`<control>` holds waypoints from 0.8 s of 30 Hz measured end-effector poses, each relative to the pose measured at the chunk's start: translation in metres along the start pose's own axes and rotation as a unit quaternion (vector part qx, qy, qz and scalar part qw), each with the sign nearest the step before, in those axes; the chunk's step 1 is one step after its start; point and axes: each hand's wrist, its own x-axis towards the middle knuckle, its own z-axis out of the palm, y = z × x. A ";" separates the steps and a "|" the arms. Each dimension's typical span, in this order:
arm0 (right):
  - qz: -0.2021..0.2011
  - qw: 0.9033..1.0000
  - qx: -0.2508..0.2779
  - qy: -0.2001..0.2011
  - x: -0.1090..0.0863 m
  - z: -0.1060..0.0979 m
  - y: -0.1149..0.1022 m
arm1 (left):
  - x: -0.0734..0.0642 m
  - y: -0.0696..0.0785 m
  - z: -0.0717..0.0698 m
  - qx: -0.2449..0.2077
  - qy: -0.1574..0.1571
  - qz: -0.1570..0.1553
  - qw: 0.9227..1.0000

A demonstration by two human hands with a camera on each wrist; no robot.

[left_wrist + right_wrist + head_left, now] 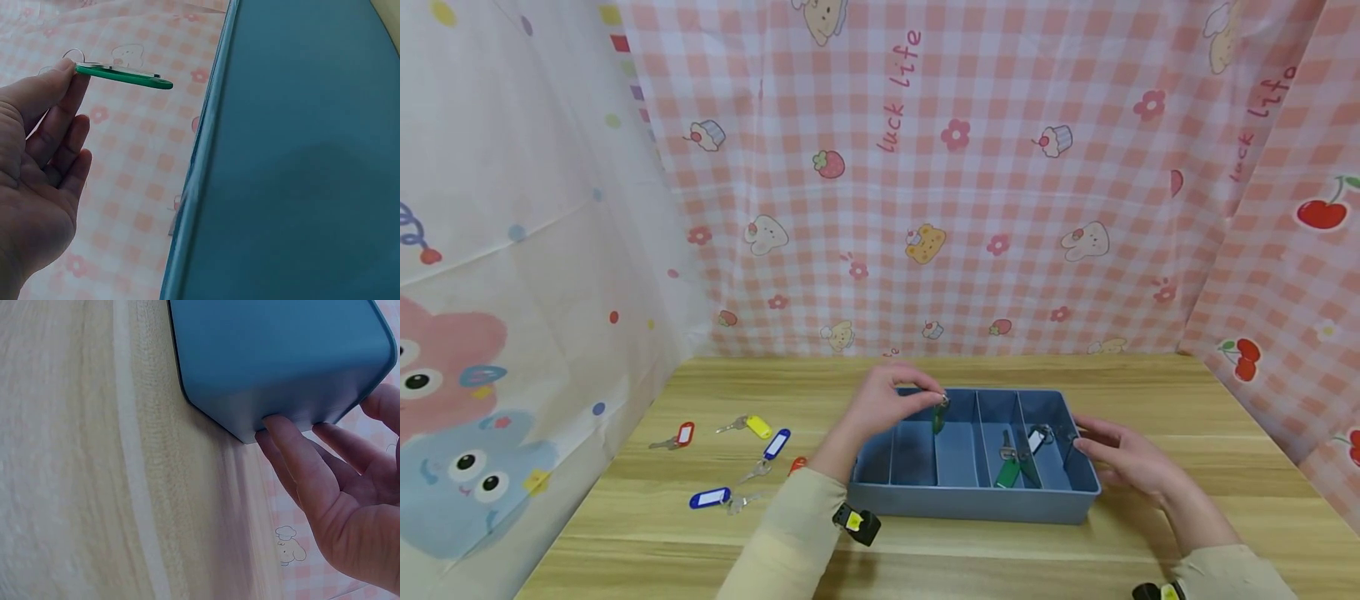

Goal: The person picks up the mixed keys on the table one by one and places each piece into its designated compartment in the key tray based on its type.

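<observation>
My left hand (887, 404) pinches the ring of a green-tagged key (125, 77) between thumb and fingertips. The tag (939, 418) hangs over the middle of a blue-grey divided box (970, 502); the left wrist view shows the key lying along it. At the box's right end, my right hand (1123, 458) touches the outer wall with its fingertips, the fingers fairly straight in the right wrist view (331, 469). Inside the box, a key with a green tag (1008, 473) lies second from the right. A key tag with a white label (1037, 439) is in the rightmost compartment.
Left of the box, several tagged keys lie on the wooden table (625, 533): a red tag (685, 433), a yellow tag (759, 427), a blue tag (777, 444) and another blue tag (710, 498). My left arm partly hides another red tag (797, 464). Patterned curtains (850, 200) stand behind.
</observation>
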 end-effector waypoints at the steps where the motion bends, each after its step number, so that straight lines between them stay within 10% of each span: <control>1: 0.000 1.000 -0.001 0.001 0.000 0.000 0.000 | 0.001 0.001 0.001 -0.003 -0.001 0.000 1.000; 24: 0.007 1.000 0.001 0.000 0.001 -0.002 0.001 | 0.028 0.022 0.034 -0.001 -0.050 0.000 0.999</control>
